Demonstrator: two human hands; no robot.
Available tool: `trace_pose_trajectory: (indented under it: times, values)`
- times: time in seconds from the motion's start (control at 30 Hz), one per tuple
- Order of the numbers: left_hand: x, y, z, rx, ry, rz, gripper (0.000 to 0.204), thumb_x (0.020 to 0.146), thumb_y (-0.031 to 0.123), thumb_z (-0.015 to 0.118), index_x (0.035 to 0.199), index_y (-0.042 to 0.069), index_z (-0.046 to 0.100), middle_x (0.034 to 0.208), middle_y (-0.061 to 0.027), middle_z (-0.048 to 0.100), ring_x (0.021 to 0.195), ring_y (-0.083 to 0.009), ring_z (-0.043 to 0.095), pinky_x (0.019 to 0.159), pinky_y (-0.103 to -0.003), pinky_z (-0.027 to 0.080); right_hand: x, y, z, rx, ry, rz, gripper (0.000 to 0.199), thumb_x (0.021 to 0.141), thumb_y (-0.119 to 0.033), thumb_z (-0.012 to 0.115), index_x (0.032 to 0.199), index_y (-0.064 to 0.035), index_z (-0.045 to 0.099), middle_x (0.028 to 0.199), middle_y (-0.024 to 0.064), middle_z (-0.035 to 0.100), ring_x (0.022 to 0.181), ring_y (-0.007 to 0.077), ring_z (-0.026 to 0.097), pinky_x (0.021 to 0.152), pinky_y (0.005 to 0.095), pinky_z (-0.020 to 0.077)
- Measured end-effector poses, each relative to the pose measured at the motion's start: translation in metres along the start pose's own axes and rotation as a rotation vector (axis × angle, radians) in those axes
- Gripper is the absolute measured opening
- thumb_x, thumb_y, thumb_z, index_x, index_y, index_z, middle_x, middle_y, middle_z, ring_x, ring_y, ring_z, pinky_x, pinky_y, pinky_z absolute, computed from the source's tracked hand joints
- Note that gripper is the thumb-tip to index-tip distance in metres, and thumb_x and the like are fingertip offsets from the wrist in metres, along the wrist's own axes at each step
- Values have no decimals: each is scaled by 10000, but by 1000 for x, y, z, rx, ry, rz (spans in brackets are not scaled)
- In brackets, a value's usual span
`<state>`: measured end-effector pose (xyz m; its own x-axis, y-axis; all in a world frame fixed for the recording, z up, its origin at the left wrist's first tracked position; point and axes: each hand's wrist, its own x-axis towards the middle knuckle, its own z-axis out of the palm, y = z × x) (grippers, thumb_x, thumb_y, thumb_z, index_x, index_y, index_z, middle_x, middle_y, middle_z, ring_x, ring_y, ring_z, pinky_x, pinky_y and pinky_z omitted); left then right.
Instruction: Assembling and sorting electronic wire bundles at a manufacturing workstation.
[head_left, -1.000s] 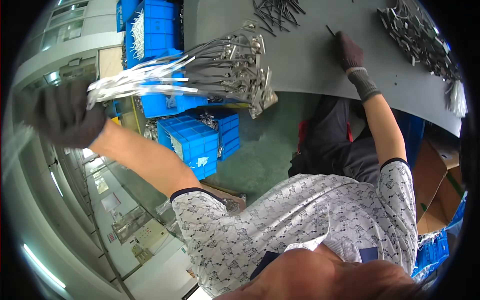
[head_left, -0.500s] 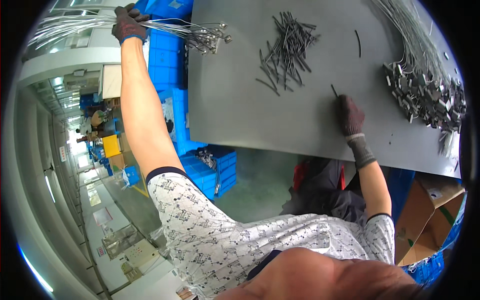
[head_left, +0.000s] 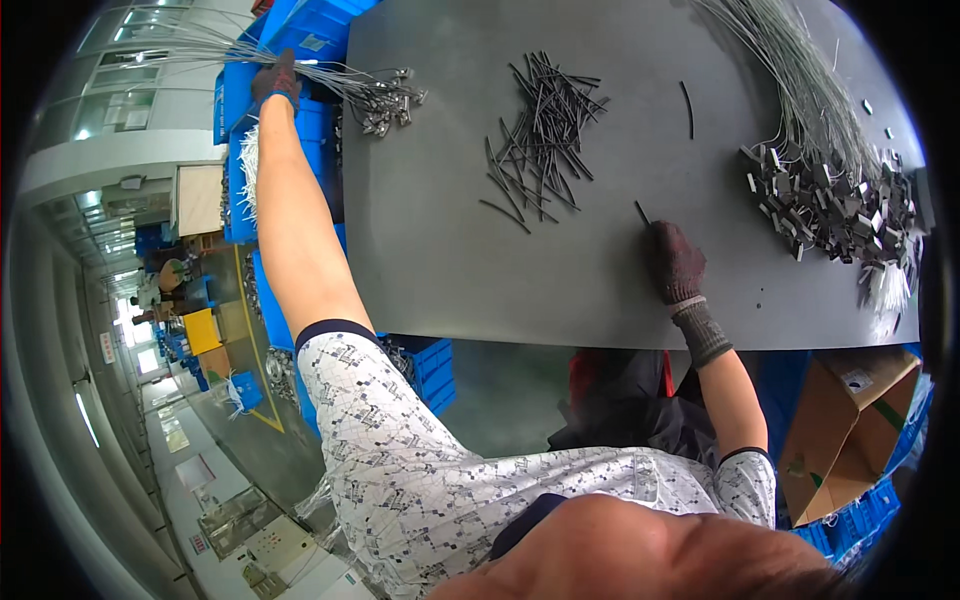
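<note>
Stretched out to the far left, my gloved left hand (head_left: 277, 80) is closed round a bundle of thin pale wires (head_left: 335, 79). Their small metal ends (head_left: 388, 108) hang at the table's left edge. My right hand (head_left: 676, 262), also in a dark knitted glove, rests low over the grey table (head_left: 470, 280) with its fingers closed on a short black tube (head_left: 642, 212) that pokes out beyond them. A loose pile of similar black tubes (head_left: 555, 120) lies between the hands, toward the far side. One single black tube (head_left: 687, 110) lies apart, right of the pile.
On the table's right lies a large bundle of wires (head_left: 815, 85) with many dark block-shaped ends (head_left: 830, 205). Blue crates (head_left: 430, 372) stand along and below the left side. An open cardboard box (head_left: 845, 430) sits below the table's right front edge.
The whole view has shifted, so the table appears lower and further left. My left hand sits nearer the metal ends of its bundle. My right hand still holds the tube in much the same place.
</note>
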<state>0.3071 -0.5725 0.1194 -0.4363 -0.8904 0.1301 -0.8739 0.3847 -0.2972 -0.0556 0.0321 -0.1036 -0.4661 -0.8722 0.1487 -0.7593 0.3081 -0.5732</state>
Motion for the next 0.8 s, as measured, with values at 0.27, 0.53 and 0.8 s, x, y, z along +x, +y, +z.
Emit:
trace_pose_trajectory:
  times: [0.27, 0.53, 0.8]
  values:
    - [-199, 221, 1, -866, 368, -102, 198, 904, 230, 654, 919, 33, 668, 925, -151, 684, 871, -307, 661, 771, -420, 515, -6, 3, -7, 31, -99, 63, 107, 920, -190, 587, 1009, -130, 585, 916, 141, 649, 829, 390, 649, 677, 505, 518]
    - [-287, 483, -8, -1052, 1, 463, 176, 877, 223, 647, 955, 78, 710, 990, -174, 693, 883, -368, 674, 765, -444, 537, -2, 3, -2, -17, -74, 8, 154, 927, -213, 559, 1048, -123, 592, 968, 153, 670, 854, 384, 669, 673, 497, 526]
    - [-198, 618, -26, -550, -231, 91, 277, 873, 319, 611, 954, 95, 754, 1050, -138, 734, 997, -360, 702, 809, -472, 569, -8, 3, 6, 112, -44, -66, 191, 903, -181, 557, 1067, -100, 611, 1004, 171, 662, 876, 401, 667, 698, 497, 540]
